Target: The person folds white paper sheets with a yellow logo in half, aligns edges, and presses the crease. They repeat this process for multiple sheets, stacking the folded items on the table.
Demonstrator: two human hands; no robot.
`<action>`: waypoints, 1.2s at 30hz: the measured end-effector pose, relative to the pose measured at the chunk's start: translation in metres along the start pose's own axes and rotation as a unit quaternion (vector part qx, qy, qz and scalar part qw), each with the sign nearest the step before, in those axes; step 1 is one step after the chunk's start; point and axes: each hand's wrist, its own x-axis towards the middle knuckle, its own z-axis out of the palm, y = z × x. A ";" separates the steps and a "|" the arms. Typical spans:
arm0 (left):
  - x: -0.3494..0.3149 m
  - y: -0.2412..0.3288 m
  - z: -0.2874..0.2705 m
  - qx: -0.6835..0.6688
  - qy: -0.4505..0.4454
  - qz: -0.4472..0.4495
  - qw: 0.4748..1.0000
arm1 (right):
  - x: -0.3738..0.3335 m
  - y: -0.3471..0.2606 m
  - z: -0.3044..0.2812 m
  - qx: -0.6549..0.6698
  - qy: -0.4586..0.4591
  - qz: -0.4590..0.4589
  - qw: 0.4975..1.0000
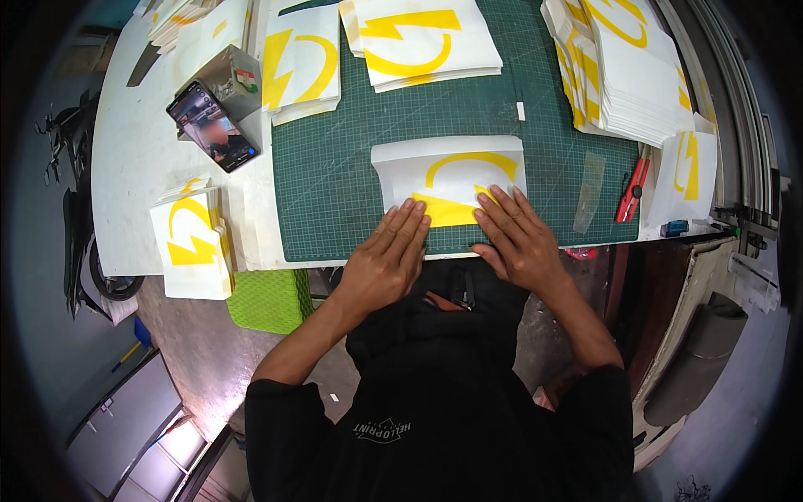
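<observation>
This looks like a print-finishing workshop: a green cutting mat (335, 188) covers much of the white bench (125, 192), stacks of white-and-yellow printed sheets (640, 92) sit on and around it, and a red cutter (633, 191) lies at its right edge.

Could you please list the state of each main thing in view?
Yellow-and-white sheet: printed side up
Left hand: open, fingertips on the sheet
Right hand: open, fingertips on the sheet
Phone: screen lit, tilted
Grey box: open-topped
Red cutter: lying down, blade unclear
Cutting mat: spread flat
Dark roll: rolled up
Printed piles: stacked
</observation>
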 end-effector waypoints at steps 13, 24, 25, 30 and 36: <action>0.000 0.021 0.010 -0.008 -0.059 -0.077 0.995 | 0.000 0.004 -0.007 0.009 -0.027 -0.011 1.000; 0.019 0.050 0.034 0.034 -0.059 -0.156 0.985 | 0.003 0.002 -0.014 0.012 -0.054 -0.012 0.998; 0.020 0.049 0.036 0.034 -0.067 -0.153 0.985 | 0.004 0.002 -0.015 0.011 -0.059 -0.011 0.998; 0.019 0.051 0.032 0.002 -0.071 -0.168 0.983 | 0.013 -0.006 -0.025 0.010 -0.092 0.010 0.996; 0.019 0.050 0.030 0.002 -0.081 -0.165 0.983 | 0.085 -0.008 -0.051 0.047 0.024 0.004 0.999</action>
